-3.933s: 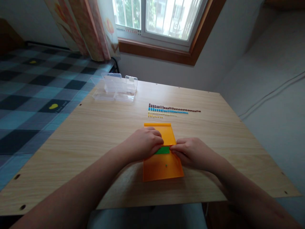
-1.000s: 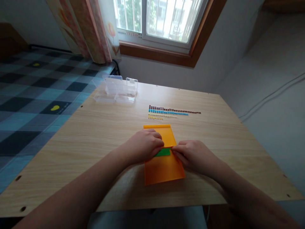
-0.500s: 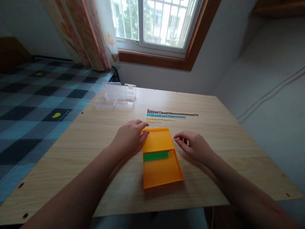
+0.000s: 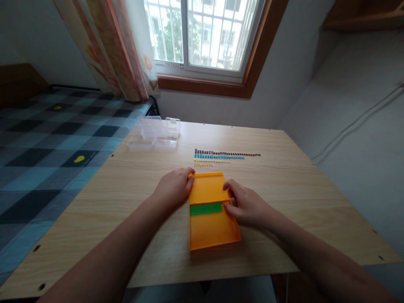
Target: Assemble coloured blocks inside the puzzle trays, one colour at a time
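Note:
An orange plastic box (image 4: 214, 229) lies on the table in front of me, with a divider across its middle. Along that divider rests a green strip (image 4: 206, 208). My left hand (image 4: 175, 184) grips the far left corner of the box between thumb and fingers. On the right side, my right hand (image 4: 243, 202) holds the rim near the divider, its thumb by the strip's right end. Just beyond the box are rows of tiny pieces: dark brown ones (image 4: 227, 153), blue ones (image 4: 219, 157) and yellow ones (image 4: 202, 164).
Clear plastic cases (image 4: 154, 134) stand at the table's far left. The wooden table (image 4: 277, 168) has its near edge close to me. A bed with a checked cover (image 4: 47, 143) lies to the left, a wall to the right and a window (image 4: 211, 38) ahead.
My right hand has moved left from beside the box and taken hold of its right rim. My left hand has drawn its fingers in at the far left corner. The view has tilted slightly up.

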Action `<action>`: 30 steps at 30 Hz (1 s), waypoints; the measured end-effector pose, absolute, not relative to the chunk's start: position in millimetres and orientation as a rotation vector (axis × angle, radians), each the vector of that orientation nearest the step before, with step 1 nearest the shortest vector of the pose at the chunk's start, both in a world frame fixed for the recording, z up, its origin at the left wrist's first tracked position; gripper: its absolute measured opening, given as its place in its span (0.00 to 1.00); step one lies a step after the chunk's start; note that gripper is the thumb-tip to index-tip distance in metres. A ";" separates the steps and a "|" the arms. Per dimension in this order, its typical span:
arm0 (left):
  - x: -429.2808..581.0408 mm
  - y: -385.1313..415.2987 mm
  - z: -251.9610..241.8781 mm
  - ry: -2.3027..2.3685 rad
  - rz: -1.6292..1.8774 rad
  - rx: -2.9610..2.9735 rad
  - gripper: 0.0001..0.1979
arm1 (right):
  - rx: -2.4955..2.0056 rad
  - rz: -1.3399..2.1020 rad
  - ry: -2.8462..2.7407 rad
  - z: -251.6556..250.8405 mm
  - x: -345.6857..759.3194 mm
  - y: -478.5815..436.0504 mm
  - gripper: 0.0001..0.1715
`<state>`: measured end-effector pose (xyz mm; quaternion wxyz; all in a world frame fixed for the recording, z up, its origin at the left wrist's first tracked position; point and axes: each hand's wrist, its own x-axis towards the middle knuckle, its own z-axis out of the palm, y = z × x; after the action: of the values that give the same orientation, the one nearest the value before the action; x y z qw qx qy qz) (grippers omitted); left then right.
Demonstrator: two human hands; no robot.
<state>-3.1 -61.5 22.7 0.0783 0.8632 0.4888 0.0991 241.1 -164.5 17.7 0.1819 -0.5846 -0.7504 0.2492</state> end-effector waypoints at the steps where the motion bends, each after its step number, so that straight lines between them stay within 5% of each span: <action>1: -2.8 -61.9 22.7 1.461 0.292 2.587 0.15 | -1.648 0.696 -2.120 16.4 240.7 -164.4 0.19; 30: 1.5 -64.7 23.9 1.497 0.201 2.536 0.15 | -1.682 0.657 -2.153 16.9 242.3 -162.0 0.14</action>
<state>1.5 -64.7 23.9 0.0949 0.8552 0.5049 0.0679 242.3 -162.0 16.9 0.1652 -0.5904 -0.7557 0.2305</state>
